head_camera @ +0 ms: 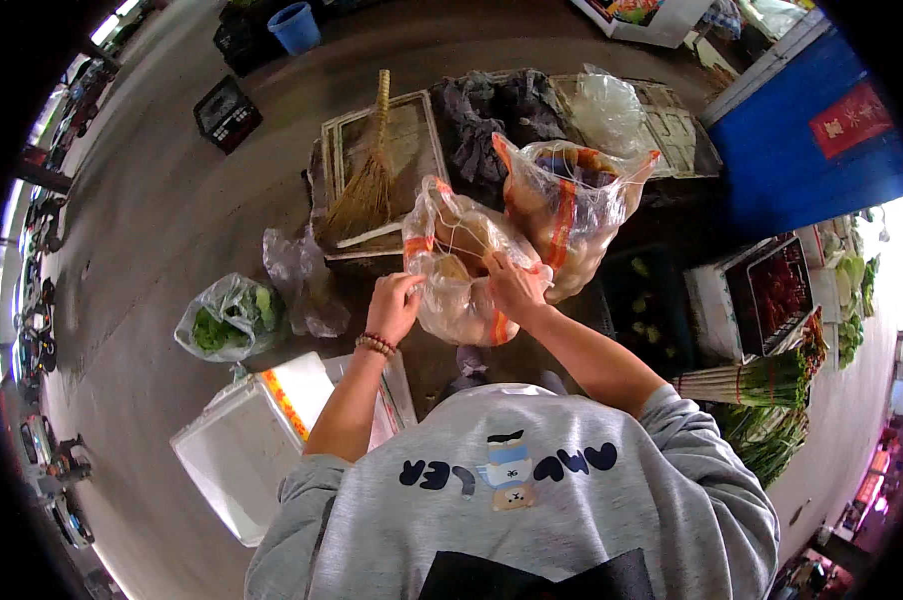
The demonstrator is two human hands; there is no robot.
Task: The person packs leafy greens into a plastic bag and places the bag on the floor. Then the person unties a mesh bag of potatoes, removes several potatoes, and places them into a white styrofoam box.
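Note:
Both my hands are at the mouth of a clear plastic sack with orange stripes (463, 304), which holds round, pale brown produce, perhaps potatoes. My left hand (395, 304) pinches its near left rim between thumb and fingers. Over the right side of the opening, my right hand (513, 285) grips the plastic, by a loose white string (463, 238). Behind it and to the right stands a second striped clear sack (564, 225), its top gaping, filled with similar produce and something dark blue near the top. What lies deep in either sack is hidden.
A straw broom (369, 184) rests on a worn board at the back left. Bagged green vegetables (230, 319) and a white foam box (234, 457) are at left. On the right are a dark crate (646, 307), a crate of red produce (770, 296), bundled greens (751, 382) and a blue panel (804, 135).

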